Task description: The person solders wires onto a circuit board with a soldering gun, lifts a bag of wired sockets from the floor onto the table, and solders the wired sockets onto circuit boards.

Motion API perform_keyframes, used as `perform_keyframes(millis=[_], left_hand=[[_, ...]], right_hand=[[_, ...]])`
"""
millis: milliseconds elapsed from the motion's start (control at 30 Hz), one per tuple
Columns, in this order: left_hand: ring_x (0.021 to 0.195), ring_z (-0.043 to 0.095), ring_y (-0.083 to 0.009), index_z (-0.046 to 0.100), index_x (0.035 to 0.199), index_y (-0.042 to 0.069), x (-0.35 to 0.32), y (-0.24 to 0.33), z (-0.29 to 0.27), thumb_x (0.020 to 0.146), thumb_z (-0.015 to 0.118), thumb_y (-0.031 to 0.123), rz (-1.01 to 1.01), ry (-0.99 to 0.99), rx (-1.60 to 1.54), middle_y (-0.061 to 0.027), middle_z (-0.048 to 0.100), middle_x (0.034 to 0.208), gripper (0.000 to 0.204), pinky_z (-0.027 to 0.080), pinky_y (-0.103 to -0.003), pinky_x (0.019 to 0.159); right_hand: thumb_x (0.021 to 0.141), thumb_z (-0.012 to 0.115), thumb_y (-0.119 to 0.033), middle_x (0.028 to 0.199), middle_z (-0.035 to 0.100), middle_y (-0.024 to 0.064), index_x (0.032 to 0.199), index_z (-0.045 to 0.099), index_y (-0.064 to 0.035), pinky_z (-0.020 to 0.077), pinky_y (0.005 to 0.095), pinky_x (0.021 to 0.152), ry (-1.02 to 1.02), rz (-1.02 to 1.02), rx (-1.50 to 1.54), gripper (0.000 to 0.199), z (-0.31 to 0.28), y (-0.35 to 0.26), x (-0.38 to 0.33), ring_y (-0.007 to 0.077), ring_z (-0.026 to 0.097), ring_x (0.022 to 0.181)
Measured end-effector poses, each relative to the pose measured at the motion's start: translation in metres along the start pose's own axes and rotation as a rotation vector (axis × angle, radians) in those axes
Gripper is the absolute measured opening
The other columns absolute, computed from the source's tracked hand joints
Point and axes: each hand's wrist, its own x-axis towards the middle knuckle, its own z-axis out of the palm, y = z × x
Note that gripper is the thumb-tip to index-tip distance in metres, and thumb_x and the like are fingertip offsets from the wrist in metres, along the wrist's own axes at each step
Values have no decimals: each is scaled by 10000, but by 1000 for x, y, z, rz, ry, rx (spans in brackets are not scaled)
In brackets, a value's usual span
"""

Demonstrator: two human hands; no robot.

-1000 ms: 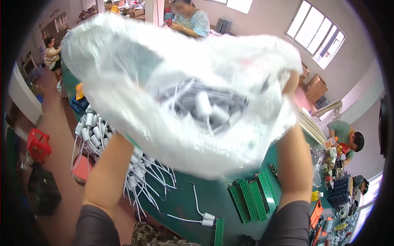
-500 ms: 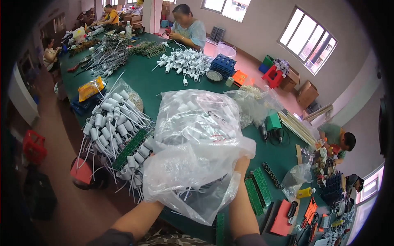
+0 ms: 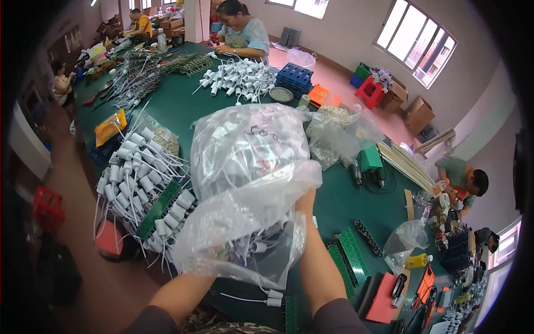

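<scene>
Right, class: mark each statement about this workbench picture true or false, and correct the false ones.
1. Both hands hold a clear plastic bag above the green table. True.
2. The bag is empty. False: white lamp sockets with wires show through it.
3. The right hand grips the bag's right side. True.
4. The left hand is in plain sight. False: the bag hides it; only the forearm shows.
5. More white sockets lie left of the bag. True.
6. The table is red. False: it is green.
</scene>
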Motion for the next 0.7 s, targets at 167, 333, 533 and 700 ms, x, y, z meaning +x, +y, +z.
perform_keyframes(millis=[167, 333, 533, 700], left_hand=[[1156, 600, -262, 498, 1304, 18, 38, -13, 9, 1041, 453, 261, -26, 81, 35, -129, 599, 1264, 361, 491, -426, 1000], [1161, 595, -263, 489, 1310, 16, 68, -16, 13, 1040, 460, 259, -48, 135, 8, -128, 593, 1272, 365, 488, -426, 1001], [1167, 590, -264, 480, 1318, 13, 65, -6, -27, 1039, 468, 256, -111, 244, -25, -128, 586, 1282, 370, 485, -426, 1004], [1207, 537, -260, 427, 1350, 23, -52, 34, -13, 1010, 502, 159, -125, 448, 130, -121, 529, 1333, 374, 463, -424, 1010]], right_hand=[[953, 514, -32, 1159, 694, 101, 1187, 650, 33, 511, 313, 892, -88, -76, -282, 279, 6, -29, 40, 193, 643, 1050], [957, 514, -53, 1111, 713, 111, 1151, 670, 26, 511, 316, 896, -33, -55, -64, 262, 11, -40, 53, 214, 654, 1034], [935, 545, -178, 1063, 696, 257, 1225, 613, 3, 529, 440, 885, -232, 17, -598, 348, -28, -52, 45, 378, 678, 1001], [917, 512, -178, 1056, 674, 319, 1323, 512, -20, 516, 556, 872, -345, -36, -1282, 436, -67, -168, -27, 499, 644, 1001]])
